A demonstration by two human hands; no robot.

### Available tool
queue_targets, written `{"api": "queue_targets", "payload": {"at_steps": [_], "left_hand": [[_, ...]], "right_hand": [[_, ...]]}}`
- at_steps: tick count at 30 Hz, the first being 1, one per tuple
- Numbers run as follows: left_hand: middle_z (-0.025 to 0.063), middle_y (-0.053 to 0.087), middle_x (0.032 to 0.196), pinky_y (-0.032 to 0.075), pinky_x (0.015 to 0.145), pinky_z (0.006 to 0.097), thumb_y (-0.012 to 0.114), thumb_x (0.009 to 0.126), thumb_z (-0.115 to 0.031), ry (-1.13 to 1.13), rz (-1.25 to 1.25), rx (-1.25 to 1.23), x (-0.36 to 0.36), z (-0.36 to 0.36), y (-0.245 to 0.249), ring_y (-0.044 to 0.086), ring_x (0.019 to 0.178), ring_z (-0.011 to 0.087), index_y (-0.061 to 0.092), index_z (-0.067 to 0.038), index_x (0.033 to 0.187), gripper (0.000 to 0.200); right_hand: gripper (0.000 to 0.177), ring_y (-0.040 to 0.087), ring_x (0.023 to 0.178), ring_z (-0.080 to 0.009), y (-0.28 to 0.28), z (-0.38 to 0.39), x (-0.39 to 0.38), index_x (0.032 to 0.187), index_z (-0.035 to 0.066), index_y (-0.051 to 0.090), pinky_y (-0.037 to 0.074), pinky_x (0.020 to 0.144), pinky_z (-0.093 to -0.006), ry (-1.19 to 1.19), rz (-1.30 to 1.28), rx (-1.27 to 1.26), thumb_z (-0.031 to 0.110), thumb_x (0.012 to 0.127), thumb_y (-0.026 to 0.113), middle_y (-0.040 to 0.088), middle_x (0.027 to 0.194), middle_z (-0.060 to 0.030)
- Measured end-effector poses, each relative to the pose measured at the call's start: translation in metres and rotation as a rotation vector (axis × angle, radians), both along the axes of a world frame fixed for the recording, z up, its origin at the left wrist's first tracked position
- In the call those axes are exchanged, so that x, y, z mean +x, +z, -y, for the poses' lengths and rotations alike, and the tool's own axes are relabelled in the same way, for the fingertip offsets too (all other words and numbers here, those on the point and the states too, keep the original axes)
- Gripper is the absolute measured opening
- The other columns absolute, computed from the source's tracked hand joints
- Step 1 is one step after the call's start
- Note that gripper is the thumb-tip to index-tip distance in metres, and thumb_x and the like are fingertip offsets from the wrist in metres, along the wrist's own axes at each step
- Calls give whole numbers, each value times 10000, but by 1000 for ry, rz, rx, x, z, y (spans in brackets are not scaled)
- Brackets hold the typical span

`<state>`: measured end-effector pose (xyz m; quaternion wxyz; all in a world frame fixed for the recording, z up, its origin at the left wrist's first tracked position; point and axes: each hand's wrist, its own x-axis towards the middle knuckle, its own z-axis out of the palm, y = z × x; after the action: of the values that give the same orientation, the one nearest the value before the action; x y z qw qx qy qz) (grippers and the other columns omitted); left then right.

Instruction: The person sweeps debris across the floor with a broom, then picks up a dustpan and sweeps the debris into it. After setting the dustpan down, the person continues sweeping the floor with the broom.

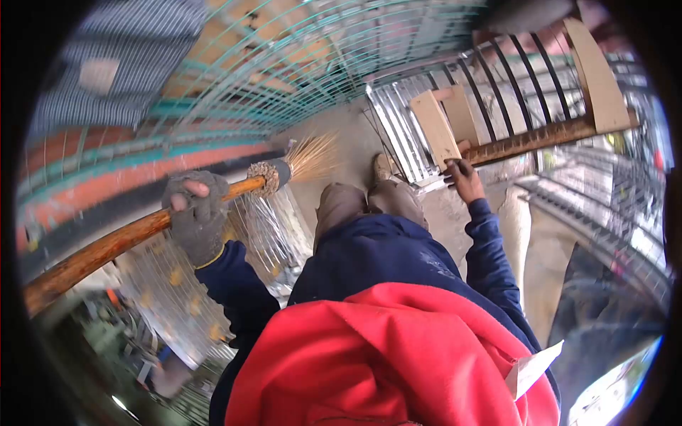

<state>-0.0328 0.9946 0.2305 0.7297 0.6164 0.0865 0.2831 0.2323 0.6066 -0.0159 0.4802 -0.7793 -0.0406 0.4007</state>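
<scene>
My left hand (195,213), in a grey glove with a bare fingertip showing, is wrapped round the wooden handle of a broom (106,250). The broom's straw bristles (312,157) point toward the middle of the view, beyond a dark band. My right hand (464,179) is bare, with its fingers closed on the lower end of a light wooden board (435,128). That board stands at the left end of a rack with dark curved bars (522,85) and a brown wooden rail (529,140).
A green wire mesh (284,71) runs along the top left, with striped cloth (128,57) hanging there. Metal grids (611,192) lie at right. Shiny sheets (167,291) and clutter are at lower left. My legs (369,199) stand on a grey floor.
</scene>
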Motion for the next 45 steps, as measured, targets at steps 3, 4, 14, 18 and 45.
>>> {"api": "queue_targets", "payload": {"at_steps": [3,4,14,18,45], "left_hand": [[-68,333,564,262,572,277,517,949,-392,-160,-48,-9,44,-38,-18,297,540,95,557,-70,916,327],[-63,337,583,280,590,283,500,962,-356,-107,-113,22,57,-48,-24,301,559,98,549,-66,926,296],[42,512,1056,433,902,274,515,978,-207,-483,-419,54,106,-168,-106,516,971,109,527,-13,1016,198],[27,535,930,424,793,278,572,940,-250,-570,-458,194,120,-152,-84,501,841,105,542,-35,945,217],[-8,546,731,372,573,265,614,892,-399,-975,-429,308,168,-132,-84,459,640,84,606,-76,926,324]], "right_hand": [[388,637,724,-139,-2,18,-22,1099,46,608,495,600,-274,-209,14,-103,391,931,547,656,877,-73],[390,638,714,-140,-3,29,-40,1097,41,607,492,596,-272,-250,22,-182,389,932,546,657,862,-72],[350,654,662,-162,-32,32,-362,1053,17,613,509,549,-315,-670,-267,-544,333,912,560,664,792,-100],[378,685,722,-206,-20,-65,-440,997,1,639,528,594,-345,-806,-527,-402,348,871,558,683,854,-150],[256,605,611,-161,-42,-183,-493,1019,42,584,451,473,-302,-1354,-531,-108,267,896,584,628,784,-80]]}}
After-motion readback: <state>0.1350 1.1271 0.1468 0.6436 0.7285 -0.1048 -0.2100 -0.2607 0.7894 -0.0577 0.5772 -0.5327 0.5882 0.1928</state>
